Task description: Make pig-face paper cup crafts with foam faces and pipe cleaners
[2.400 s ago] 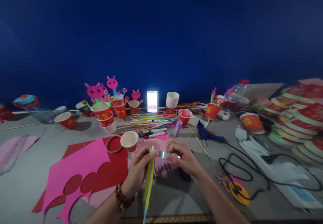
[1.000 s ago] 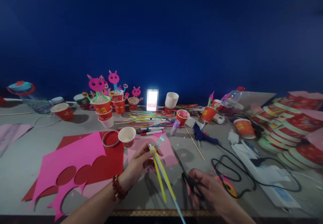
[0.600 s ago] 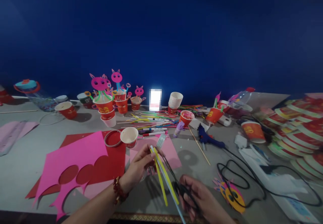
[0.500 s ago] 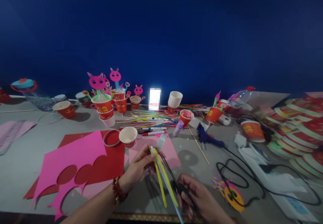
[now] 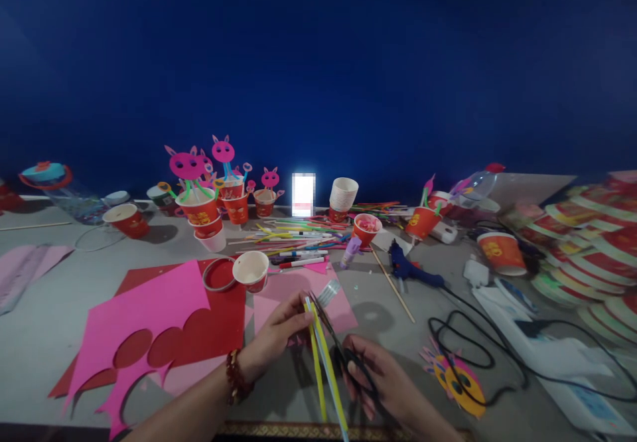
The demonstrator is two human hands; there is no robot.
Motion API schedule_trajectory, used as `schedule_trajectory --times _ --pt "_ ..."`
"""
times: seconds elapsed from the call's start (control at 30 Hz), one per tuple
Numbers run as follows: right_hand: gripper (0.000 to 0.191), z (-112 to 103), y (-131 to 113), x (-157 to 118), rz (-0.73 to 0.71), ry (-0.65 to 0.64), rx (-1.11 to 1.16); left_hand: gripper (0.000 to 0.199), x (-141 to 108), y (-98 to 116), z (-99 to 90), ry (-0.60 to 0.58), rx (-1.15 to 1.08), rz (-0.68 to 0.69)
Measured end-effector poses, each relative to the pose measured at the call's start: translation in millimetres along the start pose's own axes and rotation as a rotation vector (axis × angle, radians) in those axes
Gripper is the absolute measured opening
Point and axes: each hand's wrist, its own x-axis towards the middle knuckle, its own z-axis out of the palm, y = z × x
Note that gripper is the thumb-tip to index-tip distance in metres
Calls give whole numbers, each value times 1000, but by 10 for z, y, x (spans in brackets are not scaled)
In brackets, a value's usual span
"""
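Note:
My left hand, with a beaded bracelet at its wrist, pinches a few long yellow and pale-blue pipe cleaners near their upper end; they hang down toward the table's front edge. Black-handled scissors are gripped in my right hand. Their blades point up and left, close alongside the top of the pipe cleaners; whether they touch is unclear. Beneath lies a light pink sheet with a clear, shiny strip on it.
Pink and red sheets with round cut-outs lie left. A white-lined paper cup stands near my left hand. Behind are markers and cups bearing pink figures. At right are a blue glue gun, its black cord and a yellow paper piece.
My left hand and the pipe cleaners have shifted slightly right. The scissors' blades have risen beside the top of the pipe cleaners. The whole view has moved a little.

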Motion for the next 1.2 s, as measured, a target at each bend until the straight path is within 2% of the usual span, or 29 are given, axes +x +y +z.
schedule_trajectory --times 0.47,0.6,0.7,0.77,0.83,0.97,1.03,1.1,1.2 --pt "62 1 -14 95 111 62 -6 33 131 -65 -39 66 -19 -91" --pt "65 24 -29 69 98 89 53 27 127 -60 -62 39 -34 -80" --pt "66 -38 -87 -19 56 114 42 24 128 -45 -64 64 -72 -67" --pt "64 -151 -154 -101 -6 119 -68 23 129 -28 -57 108 -86 -70" --pt "57 -311 -212 -182 -99 188 -289 23 127 -11 -47 131 -85 -81" --pt "31 -644 -185 -291 -237 593 -926 26 113 -3 -20 129 -3 -118" --pt "21 -764 -119 -321 -238 719 -1115 30 107 -13 -5 156 49 -101" --pt "15 -833 -96 -344 -227 724 -1181 35 103 -21 10 186 74 -62" --pt "11 -818 -230 -323 -212 596 -1201 43 103 -16 30 195 78 -40"
